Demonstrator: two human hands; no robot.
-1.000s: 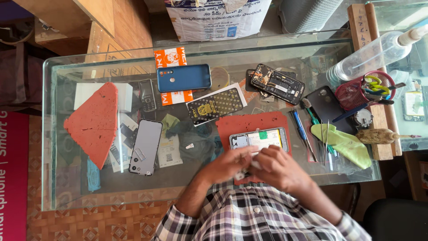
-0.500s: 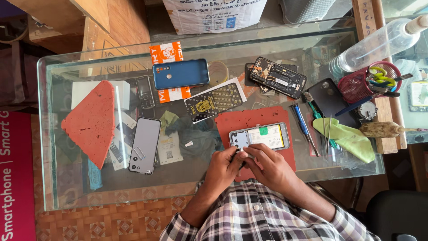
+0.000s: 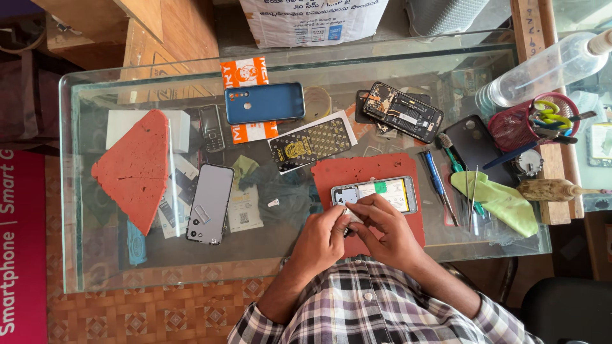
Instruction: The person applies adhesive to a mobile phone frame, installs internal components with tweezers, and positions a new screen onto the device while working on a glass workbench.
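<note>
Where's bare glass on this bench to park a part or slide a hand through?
Free: the near-left strip of the glass table, in front of the orange foam wedge and grey phone back; also the far-left corner beyond the wedge. Crowded: the red mat under the opened phone and both hands, plus the right end with screwdrivers, green cloth and red basket.

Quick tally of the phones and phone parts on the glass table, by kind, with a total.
Opened phones, insides showing: 2, one on the red mat under both hands, one black
Keypad phone: 1
Blue phone or case: 1
Silver back panel: 1
Black back cover: 1
Total: 6
</note>
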